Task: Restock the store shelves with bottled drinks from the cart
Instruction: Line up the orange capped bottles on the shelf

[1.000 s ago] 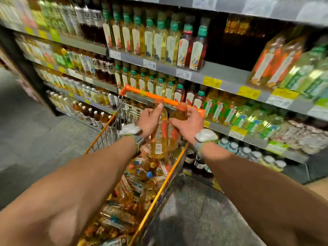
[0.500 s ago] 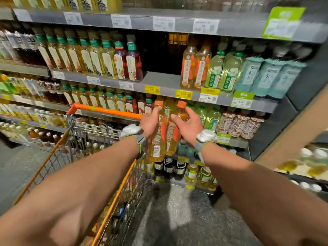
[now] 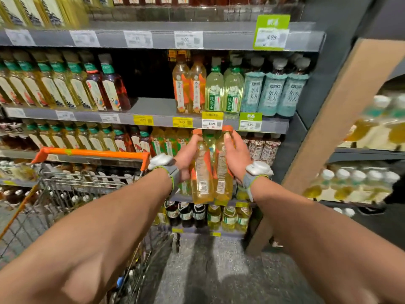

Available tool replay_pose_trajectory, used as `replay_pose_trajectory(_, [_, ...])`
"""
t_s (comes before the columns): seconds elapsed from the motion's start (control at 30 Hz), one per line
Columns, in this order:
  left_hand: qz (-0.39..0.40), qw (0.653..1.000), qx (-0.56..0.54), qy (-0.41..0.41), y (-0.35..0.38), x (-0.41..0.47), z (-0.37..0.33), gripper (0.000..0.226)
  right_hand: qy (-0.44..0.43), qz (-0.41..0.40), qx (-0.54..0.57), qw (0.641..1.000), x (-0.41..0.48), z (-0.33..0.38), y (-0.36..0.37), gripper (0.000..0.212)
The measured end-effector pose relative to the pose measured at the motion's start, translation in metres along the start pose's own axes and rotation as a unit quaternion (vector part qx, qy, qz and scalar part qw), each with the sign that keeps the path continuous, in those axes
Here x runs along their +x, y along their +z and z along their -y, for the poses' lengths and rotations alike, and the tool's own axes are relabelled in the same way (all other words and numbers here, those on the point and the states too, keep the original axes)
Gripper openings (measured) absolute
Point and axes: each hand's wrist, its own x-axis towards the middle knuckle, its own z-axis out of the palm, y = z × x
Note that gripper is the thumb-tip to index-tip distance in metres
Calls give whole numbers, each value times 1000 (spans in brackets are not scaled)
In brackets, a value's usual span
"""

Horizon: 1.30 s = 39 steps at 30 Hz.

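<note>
- A person's left hand point(image 3: 186, 154) and right hand point(image 3: 235, 154) each grip one orange-capped bottle of amber drink. The left bottle point(image 3: 201, 172) and right bottle point(image 3: 222, 174) are upright and touching side by side. They are held in the air in front of the store shelving, caps just below the price rail of the middle shelf point(image 3: 151, 104).
- Hard to make out: both hands curl round the bottle shoulders, so most fingertips are hidden behind the plastic; only the thumbs show plainly along the necks. The left forearm covers much of the cart point(image 3: 87, 153), and its load cannot be counted. The top row of bottles is cut off by the frame edge, and the shelving at far right is blurred.
- Counted: two bottles in hand. Two matching orange-labelled bottles point(image 3: 180, 88) stand at the front of the middle shelf, just right of a dark gap point(image 3: 149, 77). Beside them are two pale green bottles point(image 3: 214, 91) in front, then three teal-labelled bottles point(image 3: 271, 93). There are two white wrist devices point(image 3: 161, 161), one per wrist.
- Against half a second ago: the view has closed in on the shelves, the cart's orange handle sits further left, and the gap looms larger. The grip on both bottles is unchanged.
</note>
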Motion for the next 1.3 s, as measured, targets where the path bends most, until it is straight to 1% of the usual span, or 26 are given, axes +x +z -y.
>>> replay_pose_trajectory(0.07, [59,997,-48,-23,5,2,-3,28,20,-35,29,999,8,-4,-6,52])
replay_pose_trajectory(0.13, [104,990,-71,-62,5,6,-6,12,50,-72,45,995,14,-9,-11,48])
replay_pose_trajectory(0.17, [132,987,-53,-74,4,8,-11,11,64,-97,44,992,20,-9,-13,45])
replay_pose_trajectory(0.23, [169,983,-17,-75,2,11,-11,20,68,-116,20,991,24,-10,-16,51])
replay_pose_trajectory(0.27, [176,982,-5,-68,2,11,-9,21,71,-105,10,992,25,-11,-18,56])
replay_pose_trajectory(0.33, [162,985,9,-49,4,15,-11,24,90,-93,-1,992,29,-8,-20,60])
replay_pose_trajectory(0.37, [149,988,17,-43,5,17,-12,34,106,-94,6,990,31,-7,-21,60])
replay_pose_trajectory(0.47, [108,993,24,-27,11,25,-15,93,142,-112,34,983,36,-3,-20,57])
replay_pose_trajectory(0.5, [99,995,18,-26,11,29,-16,108,149,-115,30,982,39,-1,-17,57])
replay_pose_trajectory(0.53, [92,995,13,-26,12,33,-16,117,153,-122,26,980,42,-2,-15,59])
replay_pose_trajectory(0.6, [84,996,10,-23,13,38,-17,126,165,-149,34,974,47,-1,-10,62])
replay_pose_trajectory(0.67, [81,996,18,-15,11,40,-19,123,168,-177,33,969,50,3,-6,62])
replay_pose_trajectory(0.7, [80,997,20,-9,10,40,-19,115,163,-188,26,968,50,5,-3,61])
replay_pose_trajectory(0.8, [67,998,8,12,6,40,-25,79,155,-209,42,965,53,16,2,58])
replay_pose_trajectory(0.83, [57,998,7,23,5,40,-27,70,166,-196,53,965,54,21,3,59])
replay_pose_trajectory(0.9, [45,998,6,42,4,38,-33,60,194,-142,76,968,57,29,7,67])
replay_pose_trajectory(0.97, [20,998,14,59,0,36,-38,59,192,-70,77,976,57,35,13,70])
replay_pose_trajectory(1.03, [-8,996,27,82,-4,35,-43,56,158,-14,78,984,59,37,17,60])
replay_pose_trajectory(1.1, [-34,994,17,100,-9,34,-46,52,122,19,76,989,63,41,20,50])
replay_pose_trajectory(1.13, [-53,992,22,108,-12,34,-47,52,108,31,65,992,65,44,23,51])
replay_pose_trajectory(1.17, [-72,990,39,116,-16,33,-48,55,97,34,52,993,67,47,26,56])
replay_pose_trajectory(1.23, [-100,983,67,139,-23,34,-51,66,74,23,35,996,70,50,35,67])
replay_pose_trajectory(1.3, [-110,976,87,168,-33,39,-55,70,53,1,40,998,73,51,45,63])
